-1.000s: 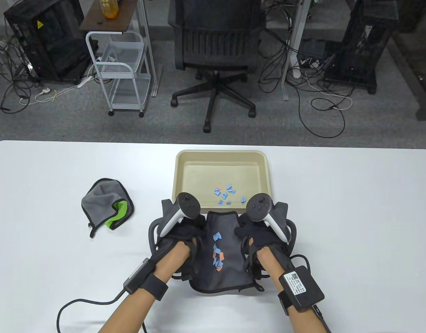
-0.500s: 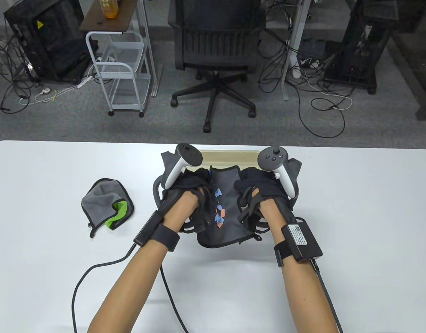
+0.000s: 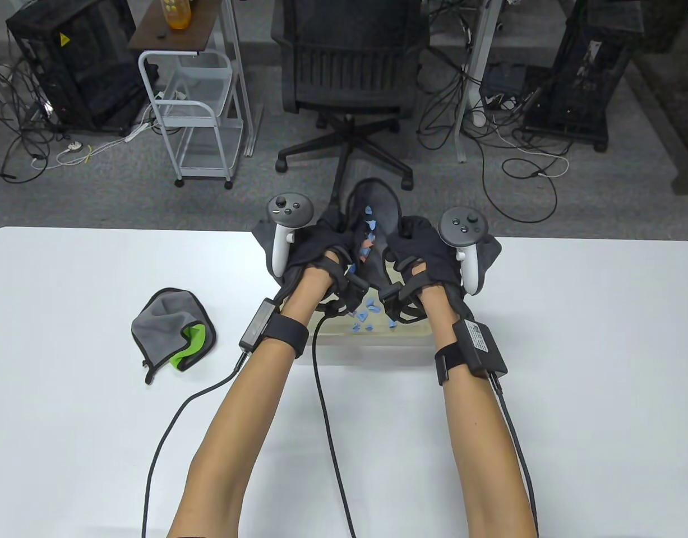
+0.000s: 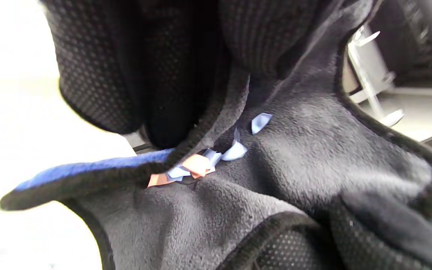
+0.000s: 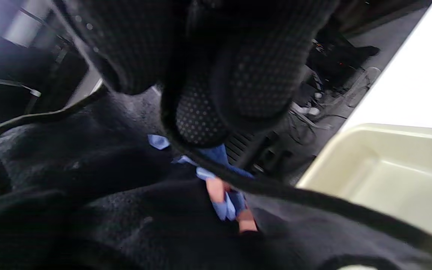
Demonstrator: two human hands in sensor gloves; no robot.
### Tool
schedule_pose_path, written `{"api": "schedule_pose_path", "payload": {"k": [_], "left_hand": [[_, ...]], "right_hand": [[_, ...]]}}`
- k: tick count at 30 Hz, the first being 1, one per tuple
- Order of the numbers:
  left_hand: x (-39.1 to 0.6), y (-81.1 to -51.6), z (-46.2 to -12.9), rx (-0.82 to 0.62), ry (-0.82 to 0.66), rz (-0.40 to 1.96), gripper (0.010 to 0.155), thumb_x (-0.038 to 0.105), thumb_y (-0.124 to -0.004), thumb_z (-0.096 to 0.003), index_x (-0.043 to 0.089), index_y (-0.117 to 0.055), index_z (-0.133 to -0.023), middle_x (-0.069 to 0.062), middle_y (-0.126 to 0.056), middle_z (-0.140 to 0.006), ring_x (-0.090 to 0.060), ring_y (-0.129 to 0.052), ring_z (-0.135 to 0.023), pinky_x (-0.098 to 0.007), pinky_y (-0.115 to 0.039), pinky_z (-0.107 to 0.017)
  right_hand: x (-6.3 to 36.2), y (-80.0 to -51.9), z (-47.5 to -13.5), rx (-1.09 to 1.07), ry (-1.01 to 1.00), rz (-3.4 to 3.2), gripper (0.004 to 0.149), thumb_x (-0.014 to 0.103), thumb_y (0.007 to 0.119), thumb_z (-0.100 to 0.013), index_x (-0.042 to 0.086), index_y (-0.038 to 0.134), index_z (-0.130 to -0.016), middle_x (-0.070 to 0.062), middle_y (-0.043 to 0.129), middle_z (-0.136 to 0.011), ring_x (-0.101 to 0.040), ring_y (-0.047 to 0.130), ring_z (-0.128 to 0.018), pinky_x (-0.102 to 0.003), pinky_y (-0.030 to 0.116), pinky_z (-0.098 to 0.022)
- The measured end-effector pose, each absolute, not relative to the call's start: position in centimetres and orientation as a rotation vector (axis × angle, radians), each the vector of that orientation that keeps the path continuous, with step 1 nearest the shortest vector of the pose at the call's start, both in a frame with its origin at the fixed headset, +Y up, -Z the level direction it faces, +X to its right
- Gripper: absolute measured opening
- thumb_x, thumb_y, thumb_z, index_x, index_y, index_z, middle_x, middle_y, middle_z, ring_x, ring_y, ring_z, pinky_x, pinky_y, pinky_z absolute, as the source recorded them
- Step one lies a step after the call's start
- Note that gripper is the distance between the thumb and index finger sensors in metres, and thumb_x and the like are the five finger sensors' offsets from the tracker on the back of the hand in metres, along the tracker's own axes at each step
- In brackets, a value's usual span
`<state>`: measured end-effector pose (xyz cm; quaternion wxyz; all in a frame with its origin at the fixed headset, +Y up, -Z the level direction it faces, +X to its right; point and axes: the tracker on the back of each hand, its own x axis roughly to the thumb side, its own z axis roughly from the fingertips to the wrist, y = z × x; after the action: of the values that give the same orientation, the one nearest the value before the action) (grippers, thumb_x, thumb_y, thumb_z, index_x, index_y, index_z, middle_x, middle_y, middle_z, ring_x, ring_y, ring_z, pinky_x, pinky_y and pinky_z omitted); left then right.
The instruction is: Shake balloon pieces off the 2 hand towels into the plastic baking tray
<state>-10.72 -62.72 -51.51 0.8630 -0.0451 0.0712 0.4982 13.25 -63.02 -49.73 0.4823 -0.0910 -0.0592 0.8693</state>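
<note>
Both forearms reach forward; left hand (image 3: pixel 315 255) and right hand (image 3: pixel 419 252) each pinch the dark towel (image 3: pixel 372 204) above the baking tray (image 3: pixel 372 339).

Held towel (image 3: pixel 372 210): above tray's far side, between left hand (image 3: pixel 315 252) and right hand (image 3: pixel 419 249).
Tray (image 3: pixel 372 336): table (image 3: pixel 573 336) centre.
Pieces (image 3: pixel 366 319): in tray.
Second towel (image 3: pixel 172 330): left of tray.
</note>
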Motion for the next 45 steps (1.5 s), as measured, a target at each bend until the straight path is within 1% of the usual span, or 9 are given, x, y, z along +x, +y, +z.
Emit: {"api": "schedule_pose_path", "payload": {"k": [6, 13, 17, 22, 26, 30, 37, 42, 45], "left_hand": [[-12.2, -65.9, -51.5, 0.052, 0.112, 1.128, 0.039, 0.030, -0.080, -0.0374, 0.042, -0.068, -0.072, 0.010, -0.086, -0.083, -0.021, -0.103, -0.079, -0.039, -0.092, -0.054], [-12.3, -71.0, -50.5, 0.108, 0.128, 1.133, 0.039, 0.028, -0.079, -0.0370, 0.041, -0.068, -0.071, 0.009, -0.083, -0.084, -0.023, -0.100, -0.081, -0.040, -0.090, -0.055], [-12.6, -69.5, -50.4, 0.115, 0.102, 1.162, 0.038, 0.028, -0.079, -0.0372, 0.041, -0.068, -0.072, 0.009, -0.083, -0.085, -0.023, -0.100, -0.081, -0.040, -0.090, -0.055], [-13.1, -64.6, -50.2, 0.152, 0.051, 1.242, 0.039, 0.029, -0.079, -0.0379, 0.042, -0.067, -0.072, 0.010, -0.082, -0.085, -0.023, -0.099, -0.083, -0.040, -0.089, -0.056], [-13.3, -62.8, -49.6, 0.170, 0.028, 1.294, 0.039, 0.029, -0.079, -0.0380, 0.042, -0.067, -0.072, 0.010, -0.083, -0.086, -0.023, -0.099, -0.083, -0.040, -0.089, -0.057], [-13.4, -64.7, -48.8, 0.208, 0.050, 1.239, 0.039, 0.029, -0.080, -0.0370, 0.041, -0.068, -0.072, 0.010, -0.084, -0.084, -0.023, -0.101, -0.080, -0.040, -0.090, -0.055], [-13.5, -71.1, -47.9, 0.064, 0.136, 1.287, 0.039, 0.029, -0.080, -0.0372, 0.040, -0.068, -0.072, 0.008, -0.084, -0.084, -0.025, -0.100, -0.080, -0.042, -0.089, -0.054], [-13.8, -72.0, -47.2, 0.023, 0.084, 1.230, 0.041, 0.035, -0.080, -0.0380, 0.042, -0.067, -0.076, 0.004, -0.076, -0.092, -0.029, -0.090, -0.088, -0.046, -0.081, -0.060], [-14.5, -72.1, -46.1, 0.000, 0.064, 1.163, 0.054, 0.040, -0.078, -0.0383, 0.036, -0.058, -0.089, -0.003, -0.061, -0.101, -0.035, -0.074, -0.096, -0.052, -0.070, -0.066]], "right_hand": [[13.4, -65.8, -49.2, -0.170, -0.326, 2.133, 0.041, 0.037, 0.085, -0.038, 0.043, 0.070, -0.075, 0.017, 0.081, -0.093, 0.001, 0.101, -0.070, -0.017, 0.095, -0.048], [13.4, -70.8, -48.4, -0.181, -0.297, 2.188, 0.040, 0.037, 0.086, -0.037, 0.044, 0.071, -0.074, 0.019, 0.082, -0.092, -0.005, 0.100, -0.074, -0.021, 0.094, -0.049], [13.2, -69.1, -48.1, -0.142, -0.337, 2.187, 0.040, 0.037, 0.085, -0.038, 0.043, 0.071, -0.075, 0.017, 0.081, -0.093, -0.005, 0.100, -0.074, -0.022, 0.094, -0.049], [12.9, -63.9, -47.6, -0.082, -0.435, 2.132, 0.041, 0.038, 0.084, -0.038, 0.043, 0.069, -0.076, 0.016, 0.081, -0.093, -0.005, 0.099, -0.074, -0.021, 0.094, -0.050], [12.4, -61.6, -46.9, -0.046, -0.502, 2.111, 0.041, 0.039, 0.083, -0.038, 0.042, 0.068, -0.076, 0.016, 0.082, -0.092, -0.004, 0.099, -0.073, -0.021, 0.094, -0.049], [12.0, -63.4, -46.5, -0.048, -0.453, 2.162, 0.041, 0.039, 0.083, -0.038, 0.040, 0.069, -0.076, 0.014, 0.082, -0.091, -0.005, 0.100, -0.071, -0.022, 0.094, -0.048], [11.4, -68.9, -46.3, -0.121, -0.347, 2.205, 0.041, 0.038, 0.081, -0.039, 0.038, 0.067, -0.078, 0.011, 0.080, -0.092, -0.008, 0.099, -0.072, -0.024, 0.092, -0.049], [11.3, -67.5, -46.9, -0.138, -0.341, 2.136, 0.041, 0.038, 0.081, -0.039, 0.038, 0.066, -0.078, 0.011, 0.079, -0.093, -0.008, 0.098, -0.073, -0.023, 0.092, -0.050], [11.4, -65.5, -47.2, -0.144, -0.366, 2.103, 0.041, 0.038, 0.081, -0.040, 0.038, 0.066, -0.078, 0.011, 0.079, -0.093, -0.008, 0.098, -0.073, -0.023, 0.093, -0.050]]}}
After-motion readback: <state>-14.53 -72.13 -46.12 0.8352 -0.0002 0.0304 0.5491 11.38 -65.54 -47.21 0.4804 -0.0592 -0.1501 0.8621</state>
